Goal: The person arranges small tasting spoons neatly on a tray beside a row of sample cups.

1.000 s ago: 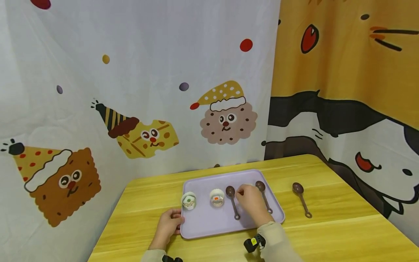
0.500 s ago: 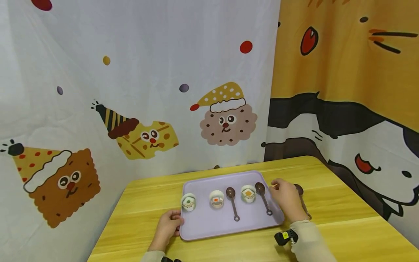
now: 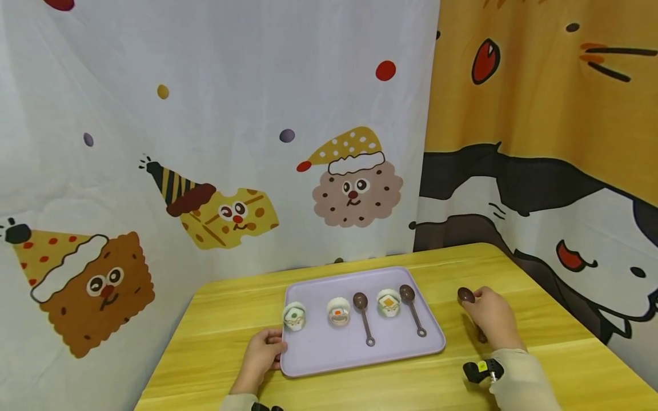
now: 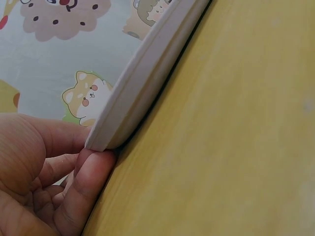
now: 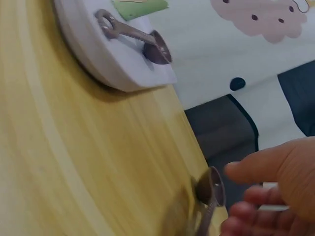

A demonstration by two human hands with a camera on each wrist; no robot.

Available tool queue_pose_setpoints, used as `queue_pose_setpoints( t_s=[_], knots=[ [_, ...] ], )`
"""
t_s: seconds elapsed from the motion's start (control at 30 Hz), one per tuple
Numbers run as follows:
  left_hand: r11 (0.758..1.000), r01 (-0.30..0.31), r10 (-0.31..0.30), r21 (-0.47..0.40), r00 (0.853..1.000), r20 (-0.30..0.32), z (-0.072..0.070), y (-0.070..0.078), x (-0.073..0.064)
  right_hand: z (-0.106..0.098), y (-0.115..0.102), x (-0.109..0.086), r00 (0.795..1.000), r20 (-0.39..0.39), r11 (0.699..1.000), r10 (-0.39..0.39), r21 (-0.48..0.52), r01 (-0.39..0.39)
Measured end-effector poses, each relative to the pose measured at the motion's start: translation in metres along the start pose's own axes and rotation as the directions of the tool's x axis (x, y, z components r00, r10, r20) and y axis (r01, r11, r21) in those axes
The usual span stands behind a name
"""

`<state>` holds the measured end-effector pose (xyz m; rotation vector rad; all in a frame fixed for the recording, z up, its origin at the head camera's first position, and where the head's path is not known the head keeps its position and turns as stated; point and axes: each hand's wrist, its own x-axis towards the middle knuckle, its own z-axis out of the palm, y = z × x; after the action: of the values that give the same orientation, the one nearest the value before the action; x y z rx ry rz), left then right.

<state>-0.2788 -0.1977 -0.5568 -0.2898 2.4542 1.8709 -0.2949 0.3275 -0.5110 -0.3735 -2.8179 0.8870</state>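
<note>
My left hand [image 3: 263,351] holds the left edge of a lilac tray [image 3: 319,349], thumb and fingers at its rim in the left wrist view. On the tray lie two brown spoons [image 3: 361,302] and several small decorated white cups, one with an orange square [image 3: 389,303] between the spoons. My right hand [image 3: 490,314] is beside a third brown spoon [image 3: 465,295] on the table to the tray's right. In the right wrist view its thumb [image 5: 246,167] and fingers stand apart next to this spoon's bowl [image 5: 214,189]. The hand covers most of the handle in the head view.
The yellow wood-grain table [image 3: 216,319] bears the tray. A white printed curtain [image 3: 257,114] hangs behind it, and an orange, black and white one [image 3: 540,114] stands along the right side.
My right hand has moved right, from over the tray past its right edge to the loose spoon. The cup with the orange square has come into sight. The left hand stays at the tray's edge.
</note>
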Motion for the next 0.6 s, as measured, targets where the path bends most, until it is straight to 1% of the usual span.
queue_pose_setpoints(
  t_s=[0.13,0.27,0.47,0.6],
  knots=[
    [1.000,0.000,0.000,0.007,1.000,0.000,-0.0006,0.0002,0.0006,-0.0027,0.0076,-0.0036,0.999,0.054,1.000,0.000,-0.010,0.001],
    [1.000,0.010,-0.010,0.009,1.000,0.002,-0.0002,0.0003,0.0006,-0.0010,0.0097,-0.0084,0.995,0.097,1.000,-0.006,-0.009,0.007],
    [1.000,0.010,-0.010,-0.003,1.000,-0.001,0.0007,0.0022,-0.0009,-0.0007,0.0066,-0.0089,0.995,0.102,0.998,0.016,-0.066,-0.010],
    [1.000,0.004,-0.004,-0.002,1.000,-0.002,0.0002,0.0031,-0.0021,0.0003,0.0068,-0.0088,0.994,0.102,0.997,0.025,-0.072,-0.018]
  ],
)
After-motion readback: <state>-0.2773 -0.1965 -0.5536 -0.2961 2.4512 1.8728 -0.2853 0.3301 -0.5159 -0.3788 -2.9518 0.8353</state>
